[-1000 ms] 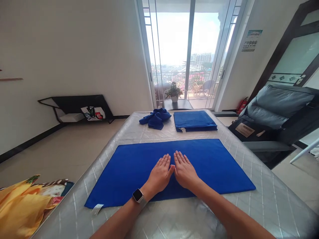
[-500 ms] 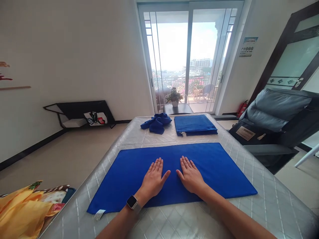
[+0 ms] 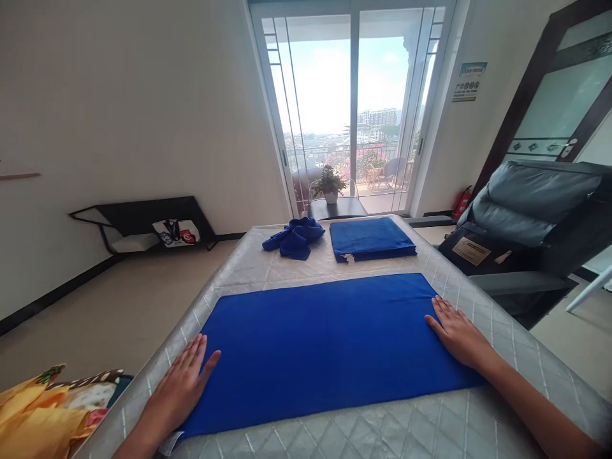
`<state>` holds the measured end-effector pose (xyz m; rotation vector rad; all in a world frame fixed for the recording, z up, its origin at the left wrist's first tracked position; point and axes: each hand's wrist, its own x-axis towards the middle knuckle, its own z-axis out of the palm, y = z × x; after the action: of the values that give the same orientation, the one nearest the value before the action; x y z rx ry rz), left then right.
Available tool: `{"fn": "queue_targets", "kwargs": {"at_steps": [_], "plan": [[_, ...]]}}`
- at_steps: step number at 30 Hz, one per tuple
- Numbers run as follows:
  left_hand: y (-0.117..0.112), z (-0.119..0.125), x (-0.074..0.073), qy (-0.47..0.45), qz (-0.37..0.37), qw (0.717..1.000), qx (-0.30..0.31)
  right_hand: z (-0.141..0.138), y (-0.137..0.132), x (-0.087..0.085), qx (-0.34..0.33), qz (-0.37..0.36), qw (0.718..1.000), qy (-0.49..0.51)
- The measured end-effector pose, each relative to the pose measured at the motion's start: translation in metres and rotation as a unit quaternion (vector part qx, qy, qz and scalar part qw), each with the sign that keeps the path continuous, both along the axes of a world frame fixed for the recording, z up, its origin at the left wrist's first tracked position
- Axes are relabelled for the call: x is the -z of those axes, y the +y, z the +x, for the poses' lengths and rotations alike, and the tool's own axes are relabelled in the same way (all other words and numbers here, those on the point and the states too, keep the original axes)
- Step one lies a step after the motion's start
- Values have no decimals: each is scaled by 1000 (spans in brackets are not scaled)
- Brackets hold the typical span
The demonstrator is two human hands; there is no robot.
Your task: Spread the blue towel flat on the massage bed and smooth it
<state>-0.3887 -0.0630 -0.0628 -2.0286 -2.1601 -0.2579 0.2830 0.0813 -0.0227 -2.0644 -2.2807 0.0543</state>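
A blue towel (image 3: 325, 350) lies spread flat across the quilted mattress (image 3: 363, 424), its long side running left to right. My left hand (image 3: 179, 382) rests open on its left edge, palm down, and partly covers the white tag at the near left corner. On the right edge lies my right hand (image 3: 456, 331), flat with the fingers stretched out; small creases show in the cloth by its fingertips. Farther back are a crumpled blue towel (image 3: 297, 238) and, to its right, a stack of folded blue towels (image 3: 373, 239) with white tags facing me.
A grey recliner (image 3: 526, 217) stands at the right of the mattress, a black bag (image 3: 480, 248) on its seat. Yellow patterned cloth (image 3: 38, 414) is heaped at lower left. Beyond the mattress, a potted plant (image 3: 329, 185) sits before the sliding glass door (image 3: 354, 115).
My hands have slid apart from the middle of the towel, the left out to its left edge and the right to its right edge. The view has shifted slightly.
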Motion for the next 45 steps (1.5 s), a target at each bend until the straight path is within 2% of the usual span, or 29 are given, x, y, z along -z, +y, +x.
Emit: {"fn": "queue_targets", "kwargs": {"at_steps": [4, 8, 11, 15, 17, 18, 20, 23, 26, 29, 31, 34, 39, 42, 45], "plan": [[0, -7, 7, 24, 18, 999, 45, 3, 3, 8, -5, 5, 1000, -3], [-1, -10, 9, 33, 16, 998, 51, 5, 6, 13, -8, 18, 1000, 4], [-2, -6, 3, 31, 9, 999, 31, 8, 8, 13, -8, 24, 1000, 7], [6, 9, -19, 8, 17, 999, -34, 1, 5, 3, -15, 60, 998, 1], [17, 31, -34, -19, 16, 998, -62, -17, 2, -8, -41, 89, 995, 6], [25, 48, -43, -32, 9, 998, -56, -31, 0, -14, -59, 94, 994, 14], [44, 91, -59, -51, -22, 998, 15, -71, -1, -27, -103, 79, 991, 38], [83, 168, -76, -60, -50, 988, 135, -149, 3, -42, -174, 32, 982, 72], [127, 231, -79, -67, -31, 978, 193, -218, 14, -48, -217, 5, 972, 94], [160, 262, -69, -73, -14, 979, 189, -256, 28, -43, -221, -2, 971, 92], [170, 267, -60, -76, -10, 981, 181, -263, 36, -36, -220, 3, 971, 89], [172, 266, -51, -77, -1, 982, 173, -264, 40, -27, -219, 13, 971, 96], [171, 259, -52, -75, -30, 982, 173, -251, 47, -24, -215, -1, 972, 98], [169, 229, -52, -64, -46, 985, 151, -215, 60, -23, -191, -10, 977, 90], [163, 169, -50, -49, -52, 992, 108, -150, 75, -19, -147, 0, 987, 62]]}}
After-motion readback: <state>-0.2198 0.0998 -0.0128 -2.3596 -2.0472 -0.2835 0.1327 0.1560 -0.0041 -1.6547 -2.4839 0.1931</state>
